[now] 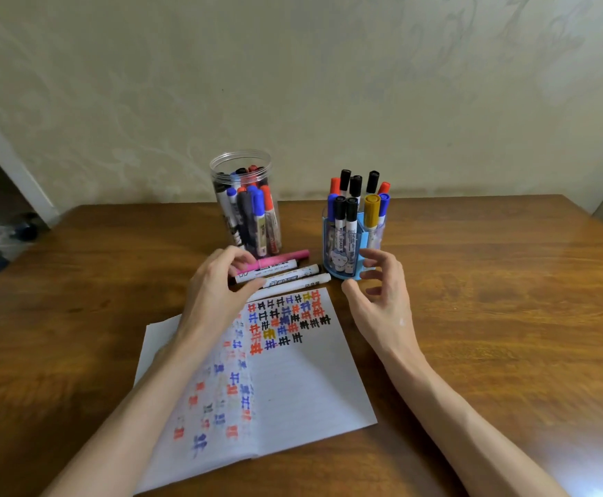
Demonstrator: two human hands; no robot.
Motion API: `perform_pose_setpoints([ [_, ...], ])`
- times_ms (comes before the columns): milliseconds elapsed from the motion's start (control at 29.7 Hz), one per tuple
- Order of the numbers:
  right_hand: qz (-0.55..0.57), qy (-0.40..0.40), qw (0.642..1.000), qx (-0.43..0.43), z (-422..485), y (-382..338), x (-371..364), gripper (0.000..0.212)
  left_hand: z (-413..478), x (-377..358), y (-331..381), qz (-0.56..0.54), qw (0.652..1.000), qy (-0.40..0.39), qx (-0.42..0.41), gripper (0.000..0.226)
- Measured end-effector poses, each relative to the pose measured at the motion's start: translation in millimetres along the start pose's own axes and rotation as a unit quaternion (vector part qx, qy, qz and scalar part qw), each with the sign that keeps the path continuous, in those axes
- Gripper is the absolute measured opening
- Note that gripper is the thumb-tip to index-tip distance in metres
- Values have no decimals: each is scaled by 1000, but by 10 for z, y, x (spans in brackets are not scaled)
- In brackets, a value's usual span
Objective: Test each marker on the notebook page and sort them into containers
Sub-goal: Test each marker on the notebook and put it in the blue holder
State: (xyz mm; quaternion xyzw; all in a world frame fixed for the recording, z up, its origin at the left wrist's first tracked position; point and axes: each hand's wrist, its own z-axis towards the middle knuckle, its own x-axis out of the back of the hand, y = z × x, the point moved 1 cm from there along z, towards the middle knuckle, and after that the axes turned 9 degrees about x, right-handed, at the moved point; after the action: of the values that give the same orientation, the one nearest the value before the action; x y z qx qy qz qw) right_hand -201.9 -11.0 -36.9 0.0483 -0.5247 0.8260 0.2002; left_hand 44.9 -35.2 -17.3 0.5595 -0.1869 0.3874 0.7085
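An open notebook (293,382) lies on the wooden table (490,299), its pages covered with coloured test marks. Just beyond its top edge lie several loose markers: a pink one (285,257) and white ones (293,276). My left hand (217,288) rests over their left ends, fingers and thumb curled round the white markers. My right hand (382,288) hovers with loosely spread fingers in front of the blue pen holder (346,252), holding nothing. A clear plastic jar (246,206) full of markers stands behind the loose ones.
The blue holder carries upright black, red, blue and yellow markers. A pale patterned wall runs behind the table. The table's left edge drops to a dim floor area with blurred objects. Bare wood stretches to the right of the notebook.
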Motion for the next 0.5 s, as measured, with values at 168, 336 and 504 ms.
perform_pose_setpoints([
  [168,3,-25,1000,4,-46,-12,-69,46,-134,89,-228,62,995,-18,78,23],
  [336,6,-40,999,8,-63,-61,-97,42,-133,68,-190,122,982,-65,130,33],
  [504,5,-46,999,14,-65,-81,-111,38,-132,36,-179,93,985,-66,128,23],
])
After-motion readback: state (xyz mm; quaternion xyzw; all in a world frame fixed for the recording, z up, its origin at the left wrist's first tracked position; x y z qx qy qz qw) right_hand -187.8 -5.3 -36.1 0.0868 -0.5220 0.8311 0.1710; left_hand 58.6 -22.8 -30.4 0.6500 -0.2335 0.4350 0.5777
